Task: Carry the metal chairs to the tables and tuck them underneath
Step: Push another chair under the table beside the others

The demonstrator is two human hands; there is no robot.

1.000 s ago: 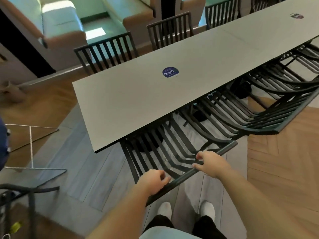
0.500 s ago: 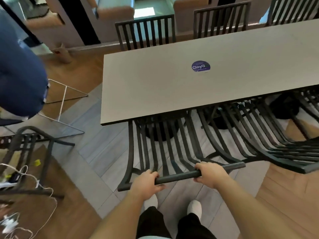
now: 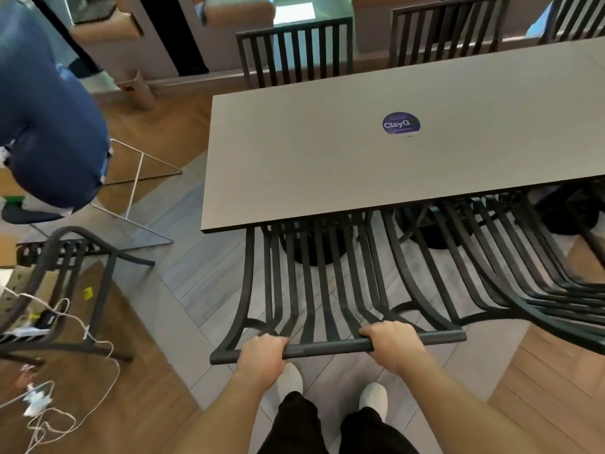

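Going from the left edge of the frame, we count one person in blue jeans (image 3: 49, 126) at upper left, one pale wire frame (image 3: 137, 191) on the floor beside them, one loose black metal chair (image 3: 65, 273) at middle left, and a tangle of white cables (image 3: 49, 371) at lower left. Toward the top centre and top right stand two slatted chairs (image 3: 294, 50) behind the far edge of the table (image 3: 327, 158), with part of a third at the top right corner. One round purple sticker (image 3: 401, 124) lies on the tabletop.

At lower centre, our left hand (image 3: 262, 358) and right hand (image 3: 393, 345) are both curled round the top rail (image 3: 327, 348) of the chair (image 3: 311, 290) we are holding. The hands sit apart on the rail, the left near its left end, the right past its middle, with bare rail showing between them and beyond the right hand. The chair's slats run up the frame from the rail, and its seat end is under the table's near edge, by the table's left corner.

To the right, at least one more black chair (image 3: 491, 273) is tucked under the same edge, its frame just beside ours. Grey floor (image 3: 183, 273) lies open between our chair and the loose chair at left. Our two white shoes (image 3: 373, 396) stand just below the rail.
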